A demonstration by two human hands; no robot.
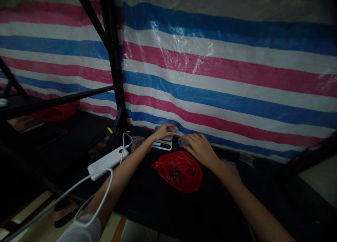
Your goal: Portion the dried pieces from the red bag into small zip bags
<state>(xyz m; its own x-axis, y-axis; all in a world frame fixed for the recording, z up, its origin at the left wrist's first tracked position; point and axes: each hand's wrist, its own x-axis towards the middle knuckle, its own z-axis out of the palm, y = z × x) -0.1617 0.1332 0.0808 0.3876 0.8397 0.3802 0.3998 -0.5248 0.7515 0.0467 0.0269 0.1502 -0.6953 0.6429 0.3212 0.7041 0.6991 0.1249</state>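
Nearest in view, a white sleeve (79,229) covers the left arm, and a white cable (101,196) loops up beside that forearm to a white power bank (107,161) lying on the black worktop (147,214). The left hand (162,132) reaches over the far end of a small digital scale (163,145), its fingers curled closely around a small clear piece (172,129), which looks to be held, though the fingers partly hide it. The right hand (200,149) is half open, with its fingertips against a clear plastic cup (183,142) tilted on its side just beside the scale; I cannot tell whether it has a firm hold. The scale's display is lit, but its reading is too small to make out. In front of the scale lies a crumpled red plastic bag (177,171) with dark lumps showing through it. A small clear bag of brown bits (137,142) sits to the left of the scale, and a pale packet (246,159) lies well off to the right. Beyond them, a black metal frame (113,52) rises at the worktop's back left, with another red bag (54,112) on a dark shelf beyond it. A striped pink, blue and white tarp (226,70) hangs across the back.
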